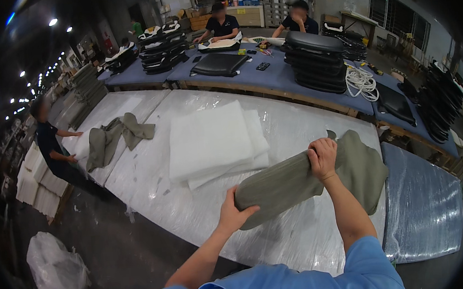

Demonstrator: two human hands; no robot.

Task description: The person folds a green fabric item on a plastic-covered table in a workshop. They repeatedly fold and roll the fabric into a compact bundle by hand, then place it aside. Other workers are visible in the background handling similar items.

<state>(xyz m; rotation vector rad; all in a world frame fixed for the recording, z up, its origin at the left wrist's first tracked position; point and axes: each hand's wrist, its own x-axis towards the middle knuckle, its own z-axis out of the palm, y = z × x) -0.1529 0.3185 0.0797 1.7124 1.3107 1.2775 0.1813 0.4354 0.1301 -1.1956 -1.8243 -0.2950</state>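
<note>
A long olive-green fabric cushion cover (281,187), filled out at its left end, lies tilted across the plastic-wrapped table in front of me. My left hand (238,212) grips its rounded left end, thumb on the near face and fingers behind. Farther right, my right hand (323,158) is closed on the cover's upper edge. Beyond that hand, loose olive fabric (361,169) spreads flat toward the table's right end. What fills the cover is hidden. Just behind it rests a stack of folded white padding sheets (209,141).
More olive fabric (117,137) lies at the table's left, near a standing co-worker (52,142). A blue-topped table (270,81) behind carries stacked black cushions (315,62) and coiled white cord (361,82). Two people sit beyond it. A plastic-wrapped bundle (56,272) stands on the floor, lower left.
</note>
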